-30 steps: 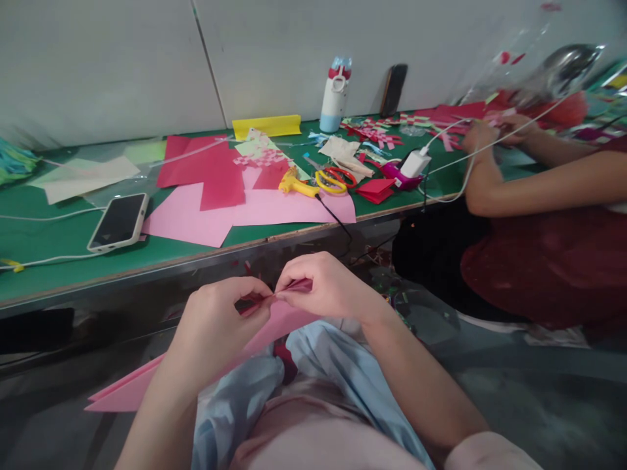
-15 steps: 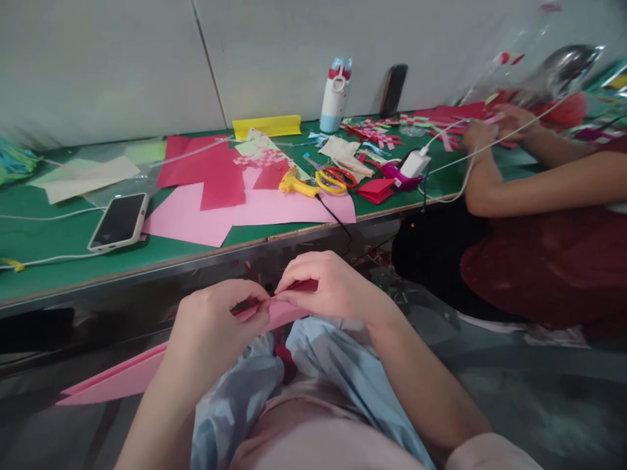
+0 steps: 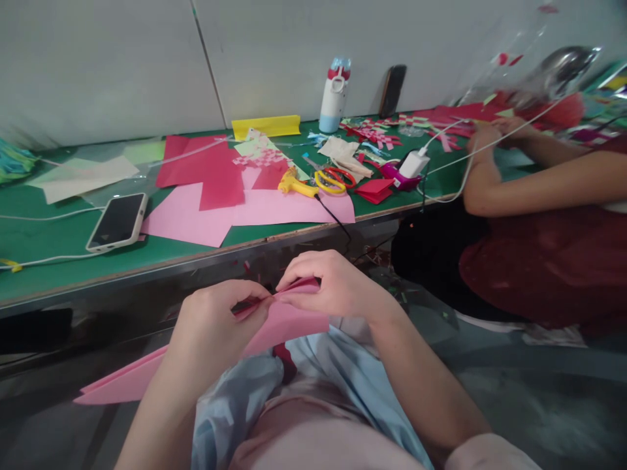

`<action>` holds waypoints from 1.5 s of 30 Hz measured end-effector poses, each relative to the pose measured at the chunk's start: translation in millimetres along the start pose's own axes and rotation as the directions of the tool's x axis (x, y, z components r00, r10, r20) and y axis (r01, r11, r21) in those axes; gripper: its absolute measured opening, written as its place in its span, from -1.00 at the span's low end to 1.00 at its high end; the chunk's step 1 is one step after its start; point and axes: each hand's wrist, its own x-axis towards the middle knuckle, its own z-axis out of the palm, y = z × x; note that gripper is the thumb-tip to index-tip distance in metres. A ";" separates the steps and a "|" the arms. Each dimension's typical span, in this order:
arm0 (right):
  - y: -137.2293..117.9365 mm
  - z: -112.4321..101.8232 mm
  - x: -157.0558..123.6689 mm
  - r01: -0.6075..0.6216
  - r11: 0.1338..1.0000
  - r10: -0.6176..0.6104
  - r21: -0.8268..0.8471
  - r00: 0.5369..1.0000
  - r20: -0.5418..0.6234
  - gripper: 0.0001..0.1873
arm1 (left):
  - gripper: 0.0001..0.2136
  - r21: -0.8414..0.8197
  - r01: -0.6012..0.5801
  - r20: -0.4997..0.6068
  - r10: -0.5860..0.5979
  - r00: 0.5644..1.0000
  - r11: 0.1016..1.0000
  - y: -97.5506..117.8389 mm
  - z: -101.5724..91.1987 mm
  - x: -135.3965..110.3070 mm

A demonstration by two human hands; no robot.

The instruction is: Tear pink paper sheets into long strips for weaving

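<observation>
A long folded sheet of pink paper [image 3: 287, 325] stretches across my lap, one end sticking out below my left forearm. My left hand [image 3: 223, 320] pinches its upper folded edge between thumb and fingers. Close beside it, my right hand [image 3: 337, 287] is closed on the same edge, the thumb in front and the fingers behind. The fingertips of both hands almost meet at the fold. The paper's middle part is hidden behind my left hand and wrist.
On the green table [image 3: 161, 254] lie pink sheets [image 3: 294, 205], red paper [image 3: 220, 176], a yellow glue gun [image 3: 296, 184], scissors [image 3: 333, 179] and a phone [image 3: 117, 222]. A bottle [image 3: 334, 98] stands against the wall. At right, a co-worker's hands [image 3: 490, 134] handle paper strips.
The pink paper has turned in my hands, so more of its front face shows below my fingers. Its far left end has shifted slightly right. Both hands keep their pinch.
</observation>
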 end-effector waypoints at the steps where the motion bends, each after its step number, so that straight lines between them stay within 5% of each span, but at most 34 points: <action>1: 1.1 -1.3 -1.0 -0.013 1.000 0.013 0.008 1.000 -0.009 -0.89 | -0.86 -0.002 0.003 -0.003 -0.003 1.000 1.000 -1.3 -0.3 -0.3; 45: 8.7 0.6 -2.7 -0.086 0.972 0.106 0.218 0.991 -0.082 -0.91 | -0.91 -0.092 -0.076 -0.114 0.065 0.991 0.993 2.8 5.8 -0.2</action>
